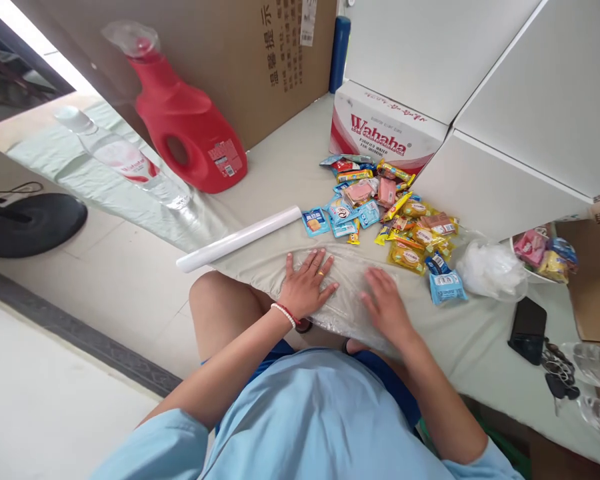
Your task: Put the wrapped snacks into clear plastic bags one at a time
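The person's light blue shirt (310,420) filled the near edge of the view, with both forearms reaching out from it to a clear plastic sheet (347,283) spread on the table (480,340). The left hand (307,283) lay flat on the left part of the sheet, palm down, fingers (314,260) spread wide and straight, a ring on one finger and a beaded band at the wrist. The right hand (386,303) pressed flat on the right part of the sheet, its fingers closer together and pointing toward the sheet's far edge. Neither hand gripped anything; both only touched the plastic.

Just beyond the sheet lay a pile of small snack packets (395,213), and to its far left a white roll (240,239) lay slanted by the table edge. Behind the snacks stood a Wahaha carton (385,130). Far left of the sheet were a red detergent jug (190,127) and a water bottle (125,160). Right of the sheet sat a crumpled clear bag (490,270) and a black phone (529,329).
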A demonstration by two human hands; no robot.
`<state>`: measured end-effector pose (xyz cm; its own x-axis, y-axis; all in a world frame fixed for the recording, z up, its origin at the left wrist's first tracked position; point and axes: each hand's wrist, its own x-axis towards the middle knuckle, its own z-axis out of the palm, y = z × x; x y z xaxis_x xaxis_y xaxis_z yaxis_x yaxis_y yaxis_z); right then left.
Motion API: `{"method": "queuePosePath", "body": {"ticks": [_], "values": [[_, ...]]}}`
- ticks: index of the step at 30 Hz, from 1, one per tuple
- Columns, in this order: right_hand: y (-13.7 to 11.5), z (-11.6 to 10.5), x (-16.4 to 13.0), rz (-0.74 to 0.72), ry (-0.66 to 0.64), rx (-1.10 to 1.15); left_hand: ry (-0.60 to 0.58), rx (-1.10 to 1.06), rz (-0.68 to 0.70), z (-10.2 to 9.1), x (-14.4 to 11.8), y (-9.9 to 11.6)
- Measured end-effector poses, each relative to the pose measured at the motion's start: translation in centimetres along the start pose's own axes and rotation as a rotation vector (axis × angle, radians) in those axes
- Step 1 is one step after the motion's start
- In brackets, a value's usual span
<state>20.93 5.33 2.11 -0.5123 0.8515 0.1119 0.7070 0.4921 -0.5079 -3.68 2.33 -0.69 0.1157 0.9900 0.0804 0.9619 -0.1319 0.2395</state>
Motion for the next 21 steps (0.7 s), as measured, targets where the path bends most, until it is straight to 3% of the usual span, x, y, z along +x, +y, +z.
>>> {"method": "queuePosePath", "body": {"ticks": [2,5,10,14,17,21], "values": [[-0.2,2.8,0.9,-0.030,-0.055,-0.159,0.006,0.001,0.018,-0.2,-0.1,-0.2],[1.2,3.9,1.3,0.028,-0.057,-0.318,-0.006,-0.002,0.042,-0.7,-0.1,-1.0],[4.9,1.5,1.4,0.095,-0.031,-0.347,-0.015,0.010,0.107,-0.9,0.3,-2.6],[5.1,-1.2,2.5,0.079,-0.099,-0.241,-0.001,0.003,0.111,-0.5,0.4,-2.9],[4.2,-4.0,6.1,0.098,-0.056,-0.167,-0.001,-0.005,0.111,-0.2,0.3,-3.1],[3.6,-6.1,15.0,0.142,0.222,-0.325,-0.011,0.012,0.106,0.0,0.4,-3.2]]}}
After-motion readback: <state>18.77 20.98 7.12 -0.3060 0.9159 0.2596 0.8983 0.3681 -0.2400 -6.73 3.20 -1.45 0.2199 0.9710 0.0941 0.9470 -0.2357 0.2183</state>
